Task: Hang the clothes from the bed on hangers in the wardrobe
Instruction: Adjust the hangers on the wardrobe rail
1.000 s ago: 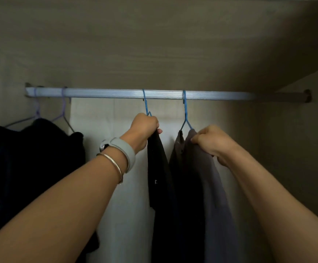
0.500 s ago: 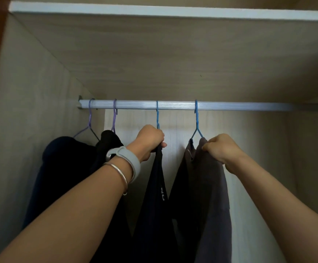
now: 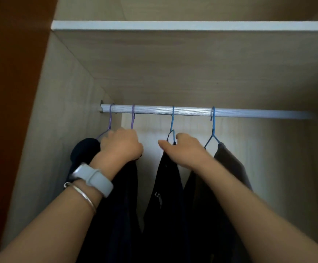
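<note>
Head view looks up into the wardrobe, where one pale rail serves as the landmark under one shelf board. Four garments hang below the rail on four wire hangers, two purple at its left end and two blue further right: a dark bundle, a black piece, a black printed piece and a grey shirt.

Half a second ago the left hand held the third hanger; now the left hand is fisted on the black piece under the second hook (watch and bangle at the wrist), and the right hand pinches the printed piece's hanger neck, thumb out. Both forearms hide the garments' lower parts.
</note>
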`<state>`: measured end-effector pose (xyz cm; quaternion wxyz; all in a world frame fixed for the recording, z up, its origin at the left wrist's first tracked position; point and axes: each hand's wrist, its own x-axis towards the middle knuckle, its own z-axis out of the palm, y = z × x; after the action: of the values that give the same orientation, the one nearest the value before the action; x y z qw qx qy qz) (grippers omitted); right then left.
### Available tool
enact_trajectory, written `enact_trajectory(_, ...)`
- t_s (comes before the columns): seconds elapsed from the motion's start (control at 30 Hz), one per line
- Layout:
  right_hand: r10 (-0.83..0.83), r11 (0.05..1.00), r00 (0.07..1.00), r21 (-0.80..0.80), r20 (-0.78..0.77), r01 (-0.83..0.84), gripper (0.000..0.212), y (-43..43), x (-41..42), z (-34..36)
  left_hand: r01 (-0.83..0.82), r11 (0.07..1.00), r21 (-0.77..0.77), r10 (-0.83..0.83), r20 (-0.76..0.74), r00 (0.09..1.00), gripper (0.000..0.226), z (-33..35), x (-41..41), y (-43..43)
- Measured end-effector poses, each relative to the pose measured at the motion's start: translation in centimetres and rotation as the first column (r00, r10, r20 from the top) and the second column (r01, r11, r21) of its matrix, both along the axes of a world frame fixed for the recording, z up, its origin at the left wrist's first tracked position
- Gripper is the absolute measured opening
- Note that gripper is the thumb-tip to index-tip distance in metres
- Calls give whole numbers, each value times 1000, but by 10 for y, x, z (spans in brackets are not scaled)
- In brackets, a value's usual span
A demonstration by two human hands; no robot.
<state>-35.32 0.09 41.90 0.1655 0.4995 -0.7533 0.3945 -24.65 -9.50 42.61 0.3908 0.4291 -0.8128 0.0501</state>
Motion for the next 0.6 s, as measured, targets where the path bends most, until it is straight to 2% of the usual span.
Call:
enact_trajectory(0.07, 15, 1000, 999, 24, 35, -16, 18, -14, 1, -6, 107, 985, 138, -97, -77, 992, 12, -3, 8, -2)
enact_trajectory(0.2, 49, 999, 991, 10, 122, -51, 17, -24, 0, -7, 202, 942, 269, -157, -183, 971, 33, -2, 15, -1)
enact_trajectory(0.3, 120, 992, 985, -57, 124, -114, 10, -34, 5, -10, 217, 933, 286, -163, -202, 966, 33, -1, 19, -7)
enact_trajectory(0.5, 153, 988, 976, -40, 153, -149, 27, -51, 18, -8, 203, 938, 280, -157, -178, 971, 31, -3, 18, -9)
enact_trajectory(0.6, 151, 988, 984, -51, 99, -146, 33, -46, 18, -9, 154, 964, 218, -133, -110, 985, 28, -4, 19, -6)
